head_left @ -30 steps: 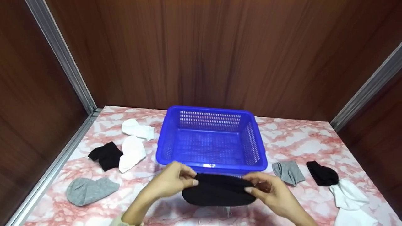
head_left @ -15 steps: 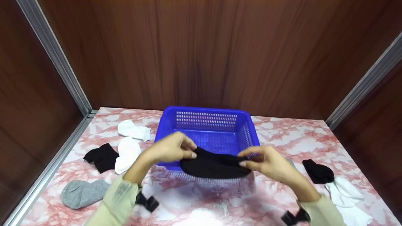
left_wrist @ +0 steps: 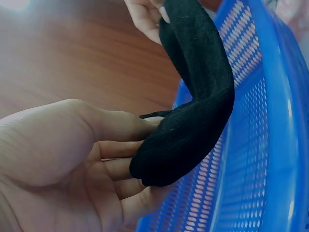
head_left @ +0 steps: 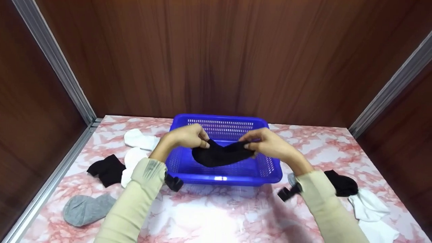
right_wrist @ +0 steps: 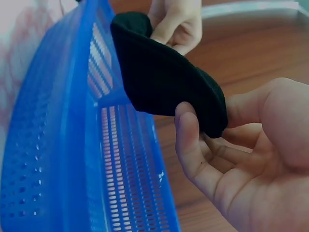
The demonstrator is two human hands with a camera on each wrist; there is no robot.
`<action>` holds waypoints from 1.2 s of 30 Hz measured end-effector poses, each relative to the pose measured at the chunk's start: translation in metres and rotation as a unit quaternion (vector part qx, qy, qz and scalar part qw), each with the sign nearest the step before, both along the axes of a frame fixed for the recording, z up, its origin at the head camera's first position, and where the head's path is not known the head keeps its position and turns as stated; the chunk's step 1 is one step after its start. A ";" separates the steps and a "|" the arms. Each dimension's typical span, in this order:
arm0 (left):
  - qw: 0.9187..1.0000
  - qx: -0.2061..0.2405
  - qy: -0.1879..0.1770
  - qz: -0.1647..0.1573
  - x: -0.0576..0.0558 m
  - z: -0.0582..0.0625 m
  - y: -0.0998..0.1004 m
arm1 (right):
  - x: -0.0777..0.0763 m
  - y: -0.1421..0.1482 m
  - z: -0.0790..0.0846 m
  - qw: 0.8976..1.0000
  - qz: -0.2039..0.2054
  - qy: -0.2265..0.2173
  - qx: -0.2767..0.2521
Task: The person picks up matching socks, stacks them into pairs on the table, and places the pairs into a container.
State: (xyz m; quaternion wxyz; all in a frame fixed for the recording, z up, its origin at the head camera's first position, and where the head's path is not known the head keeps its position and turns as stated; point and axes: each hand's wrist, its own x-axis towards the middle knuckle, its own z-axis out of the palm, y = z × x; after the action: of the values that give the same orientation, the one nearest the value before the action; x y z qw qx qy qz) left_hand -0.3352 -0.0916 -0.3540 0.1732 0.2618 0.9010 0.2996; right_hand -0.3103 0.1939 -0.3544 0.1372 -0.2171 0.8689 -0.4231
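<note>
A black sock (head_left: pixel 219 156) hangs in the air over the blue plastic basket (head_left: pixel 222 178), sagging between both hands. My left hand (head_left: pixel 189 135) pinches one end between thumb and fingers. At the other end, my right hand (head_left: pixel 270 143) pinches the sock the same way. The left wrist view shows the sock (left_wrist: pixel 193 121) bent, with the left thumb (left_wrist: pixel 116 124) on one side of it and fingers behind. In the right wrist view, the sock (right_wrist: pixel 159 77) spans from the right fingers to the left hand (right_wrist: pixel 178 24).
White socks (head_left: pixel 139 139), a black sock (head_left: pixel 107 169) and a grey sock (head_left: pixel 88 209) lie on the marbled table left of the basket. To the right lie another black sock (head_left: pixel 341 184), white socks (head_left: pixel 369 206) and a grey one mostly hidden by the right arm. Brown panels (head_left: pixel 216 60) enclose the table.
Both hands have moved forward and up with the black sock, from in front of the basket to over it. The sock's middle now dips between the hands.
</note>
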 end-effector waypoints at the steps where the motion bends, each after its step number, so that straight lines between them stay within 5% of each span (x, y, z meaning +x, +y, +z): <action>1: 1.000 0.003 -0.003 0.004 -0.005 -0.003 -0.001 | -0.006 -0.003 -0.001 1.000 -0.004 -0.001 0.001; 7: 0.997 0.022 -0.023 0.065 -0.027 -0.018 -0.004 | -0.040 -0.017 -0.015 0.999 -0.043 -0.001 0.000; 14: 0.992 0.021 -0.007 0.126 -0.045 -0.033 -0.010 | -0.068 -0.027 -0.035 0.995 -0.097 -0.013 -0.005; 23: 0.990 0.016 0.016 0.137 -0.059 -0.049 -0.009 | -0.079 -0.034 -0.048 0.995 -0.101 -0.008 0.022; 36: 0.990 -0.030 -0.070 0.119 -0.068 -0.059 0.001 | -0.092 -0.010 -0.066 0.996 -0.042 -0.067 0.037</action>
State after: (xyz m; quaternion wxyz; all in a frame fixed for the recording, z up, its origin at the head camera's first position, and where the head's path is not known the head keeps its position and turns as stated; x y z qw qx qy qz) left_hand -0.4027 -0.0904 -0.4131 0.2067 0.1257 0.9198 0.3088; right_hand -0.4020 0.1842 -0.4205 0.1849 -0.1460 0.8815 -0.4092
